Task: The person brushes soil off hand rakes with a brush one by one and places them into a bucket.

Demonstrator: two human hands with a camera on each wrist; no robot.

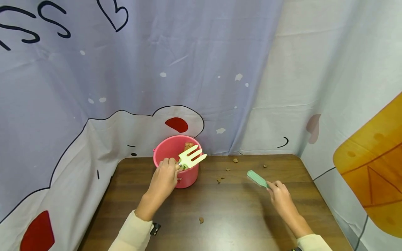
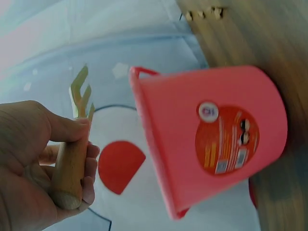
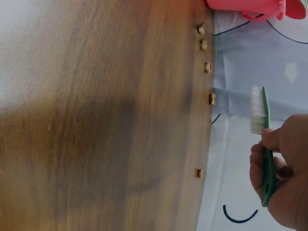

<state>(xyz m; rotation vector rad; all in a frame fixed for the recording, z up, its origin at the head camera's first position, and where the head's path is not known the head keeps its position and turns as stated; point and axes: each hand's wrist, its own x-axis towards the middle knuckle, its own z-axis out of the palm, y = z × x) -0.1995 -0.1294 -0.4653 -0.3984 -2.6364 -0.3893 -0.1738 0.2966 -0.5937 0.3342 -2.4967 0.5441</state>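
Observation:
My left hand [image 1: 164, 177] grips the wooden handle of a small hand fork [image 1: 191, 157] with pale yellow-green tines. It holds the fork above the rim of a pink bucket [image 1: 187, 179]; in the left wrist view the fork [image 2: 72, 161] is apart from the bucket [image 2: 216, 130]. Inside the bucket, something tan [image 1: 188, 145] shows partly behind the tines. On the right, my right hand [image 1: 280, 198] holds a green brush [image 1: 257, 178] by its handle, raised over the table. White bristles [image 3: 257, 109] show in the right wrist view.
Several small brown crumpled bits [image 1: 235, 160] lie scattered near the back of the wooden table [image 1: 220, 216]. One more brown bit [image 1: 201, 220] lies closer to the front. A patterned curtain [image 1: 188, 69] hangs right behind the table, and an orange shape [image 1: 373, 167] is at the right.

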